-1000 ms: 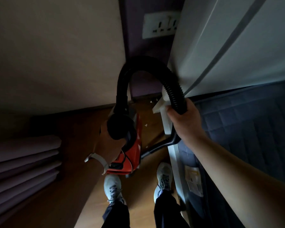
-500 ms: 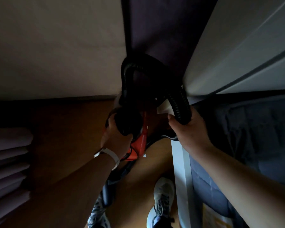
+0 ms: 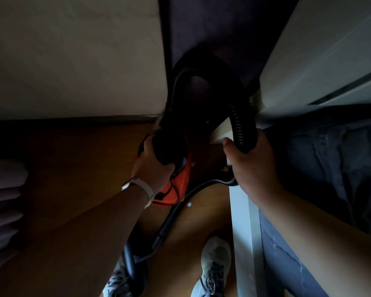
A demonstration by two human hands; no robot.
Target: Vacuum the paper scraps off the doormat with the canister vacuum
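Setup was the step in hand: the left hand (image 3: 153, 170) had its grip clamped on the canister vacuum (image 3: 181, 182), the right hand (image 3: 252, 168) on the hose (image 3: 242, 125). No doormat was in view; next the vacuum likely needed carrying there.

One orange canister vacuum (image 3: 181, 185), one black hose (image 3: 242, 123), and two hands: left hand (image 3: 152, 166) and right hand (image 3: 251, 166). Two sneakers (image 3: 214, 266) at the bottom of the frame, just one white paper scrap (image 3: 189, 204) mid-frame, one wristband (image 3: 141, 187).
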